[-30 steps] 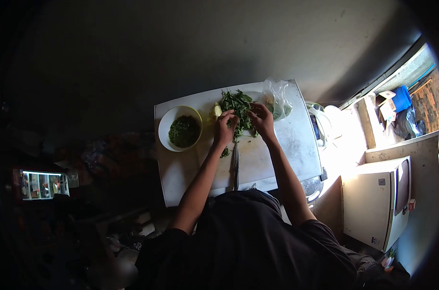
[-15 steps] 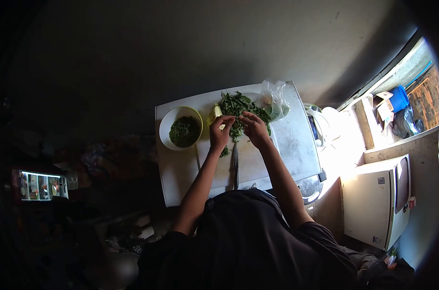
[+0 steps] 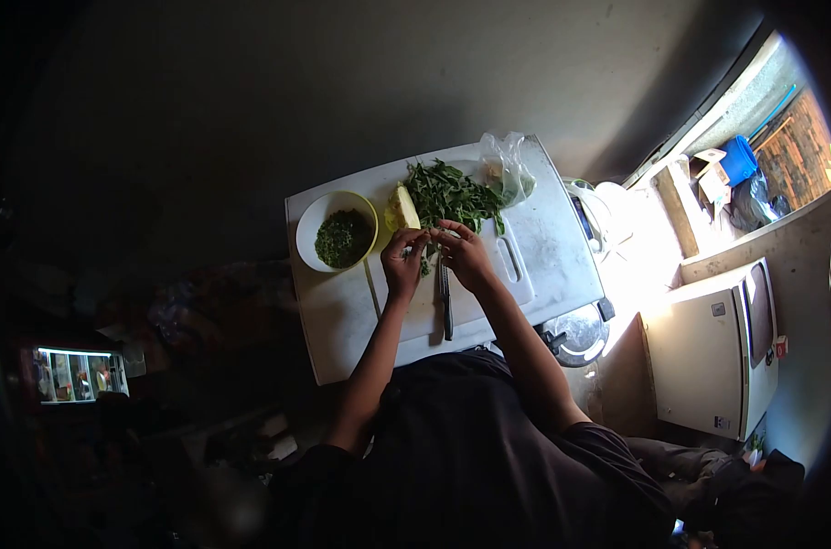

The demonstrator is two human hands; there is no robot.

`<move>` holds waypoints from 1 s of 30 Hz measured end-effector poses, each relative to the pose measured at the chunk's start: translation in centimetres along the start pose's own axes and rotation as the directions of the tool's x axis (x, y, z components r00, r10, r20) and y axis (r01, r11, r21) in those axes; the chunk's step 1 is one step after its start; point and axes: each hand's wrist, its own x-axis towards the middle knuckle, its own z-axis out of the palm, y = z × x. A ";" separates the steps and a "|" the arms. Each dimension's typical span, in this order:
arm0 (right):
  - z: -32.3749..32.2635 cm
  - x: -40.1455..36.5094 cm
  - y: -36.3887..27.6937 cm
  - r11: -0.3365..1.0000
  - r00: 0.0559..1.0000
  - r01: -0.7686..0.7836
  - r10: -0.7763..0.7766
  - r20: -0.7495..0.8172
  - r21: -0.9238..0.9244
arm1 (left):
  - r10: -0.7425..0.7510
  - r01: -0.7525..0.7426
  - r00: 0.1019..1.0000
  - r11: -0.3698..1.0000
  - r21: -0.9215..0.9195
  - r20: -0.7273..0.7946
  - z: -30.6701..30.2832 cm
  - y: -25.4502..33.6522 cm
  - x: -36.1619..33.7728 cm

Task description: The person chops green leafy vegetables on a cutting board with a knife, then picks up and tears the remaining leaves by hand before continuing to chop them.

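Observation:
My left hand (image 3: pixel 402 263) and my right hand (image 3: pixel 465 257) meet above a white cutting board (image 3: pixel 488 297), fingertips pinched close together. Whatever sits between the fingers is too small to make out. Just beyond them lies a heap of leafy greens (image 3: pixel 454 192). A pale cut wedge of vegetable, perhaps cabbage (image 3: pixel 405 209), stands at the heap's left. Below the hands a dark-handled knife (image 3: pixel 447 311) rests on the board, its blade partly hidden by my right hand. A few green scraps (image 3: pixel 425 265) show between my wrists.
At the left of the white table (image 3: pixel 328 334) a white bowl (image 3: pixel 309 226) with a yellow-green outside holds finely chopped greens (image 3: pixel 344 240). A clear plastic bag (image 3: pixel 509 165) stands at the back right. A small white fridge (image 3: pixel 699 352) is off to the right.
Both hands have come down toward me, off the leafy heap, and their fingertips have drawn together. The view has shifted slightly; the bowl and knife stay in place on the table.

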 end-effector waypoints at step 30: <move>-0.7 -5.1 2.9 0.725 0.944 0.330 -0.235 0.233 -0.605 | -0.448 0.553 0.815 0.792 -0.259 0.369 -5.4 1.0 -5.6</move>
